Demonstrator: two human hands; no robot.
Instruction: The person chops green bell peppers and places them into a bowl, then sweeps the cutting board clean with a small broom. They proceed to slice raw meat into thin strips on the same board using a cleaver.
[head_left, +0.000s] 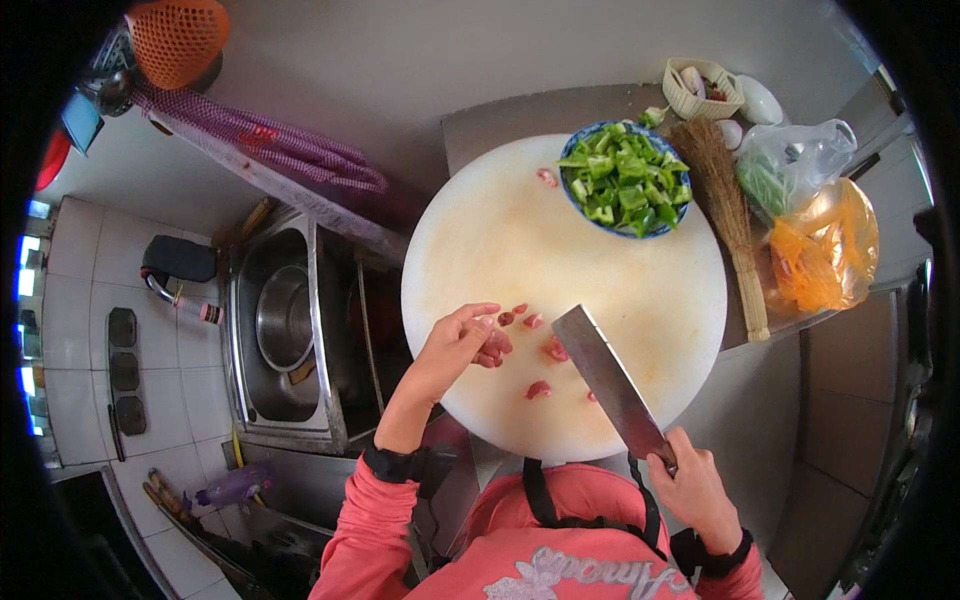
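My right hand (694, 480) grips the handle of a cleaver (604, 375), whose blade points up and left over the lower right of a round white cutting board (487, 240). My left hand (457, 345) is over the board's lower left, fingers bent, with a piece of raw meat (493, 349) at its fingertips; whether the fingers pinch it is unclear. Several small meat pieces (538, 389) lie between the hand and the blade, one partly hidden by the cleaver. Another small piece (547, 178) lies beside a blue-rimmed bowl of chopped green peppers (626, 180) at the board's upper right.
A straw brush (731, 225) lies right of the board, beside a clear plastic bag with greens (787, 165) and an orange plastic bag (821, 247). A cream basket (701, 88) stands at the back. To the left is a steel sink (281, 405) holding a metal basin (283, 319).
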